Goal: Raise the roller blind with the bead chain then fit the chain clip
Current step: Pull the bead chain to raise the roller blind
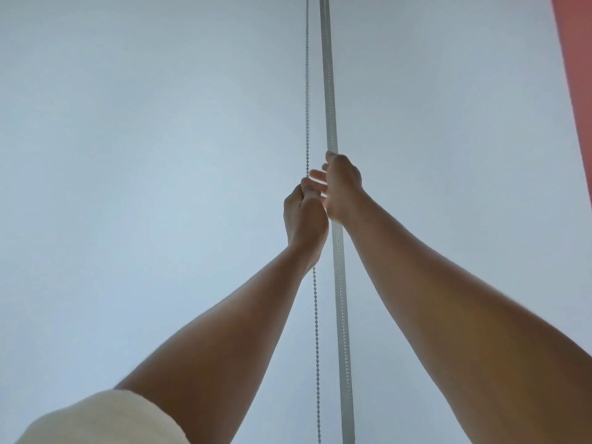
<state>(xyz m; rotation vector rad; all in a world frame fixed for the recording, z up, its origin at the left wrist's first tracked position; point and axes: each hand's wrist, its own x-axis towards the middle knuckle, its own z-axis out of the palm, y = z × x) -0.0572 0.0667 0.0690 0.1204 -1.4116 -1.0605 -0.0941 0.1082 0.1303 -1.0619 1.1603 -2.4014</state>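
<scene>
Pale roller blind (144,155) fills my view, a red strip (576,91) at 2 o'clock. Two bead chain (307,91) strands run from 12 to 6. My left hand (304,219) is fisted around the left strand; my right hand (341,187), at its 1 o'clock, has fingers loosely spread beside the right strand.

light: strong backlight thru pale blind (144,155), even bluish-white glow across frame | exposure: arms dark, near silhouette, esp lower right; glow bleeds between fingers at centre | shadows: none cast | focus: soft overall, bead chain (307,91) fine but hazy | distortion: wide-angle, vertical lines lean at edges | colour: red strip (576,75) upper right washed
</scene>
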